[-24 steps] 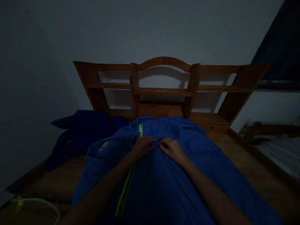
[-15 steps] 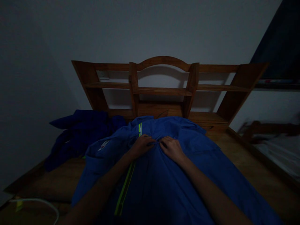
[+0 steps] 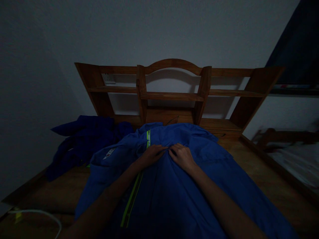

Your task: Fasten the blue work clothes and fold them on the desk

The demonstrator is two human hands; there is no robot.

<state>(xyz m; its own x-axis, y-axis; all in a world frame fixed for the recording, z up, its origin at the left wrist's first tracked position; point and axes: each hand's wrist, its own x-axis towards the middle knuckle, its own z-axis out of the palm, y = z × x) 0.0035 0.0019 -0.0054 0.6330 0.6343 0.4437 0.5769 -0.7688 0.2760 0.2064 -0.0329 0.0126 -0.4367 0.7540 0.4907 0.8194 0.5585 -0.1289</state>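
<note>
A blue work jacket (image 3: 211, 172) with yellow-green reflective strips lies spread over the wooden surface in front of me. On its upper middle, my left hand (image 3: 152, 156) pinches the cloth along the front edge. My right hand (image 3: 183, 156) grips the same front from the other side, its fingertips close to those of the left. The fabric bunches into small folds between them. Whatever small part sits at the fingertips is too dark to make out. A badge (image 3: 109, 153) shows on the jacket's left part.
A darker blue garment (image 3: 84, 139) lies crumpled at the left on the wooden surface (image 3: 54, 192). Behind the jacket stands a wooden shelf unit (image 3: 171, 96) against the wall. A white cable (image 3: 42, 211) curves at the lower left. The room is dim.
The fingers of my left hand have straightened a little toward the right hand at the jacket front. Both hands stay in nearly the same place.
</note>
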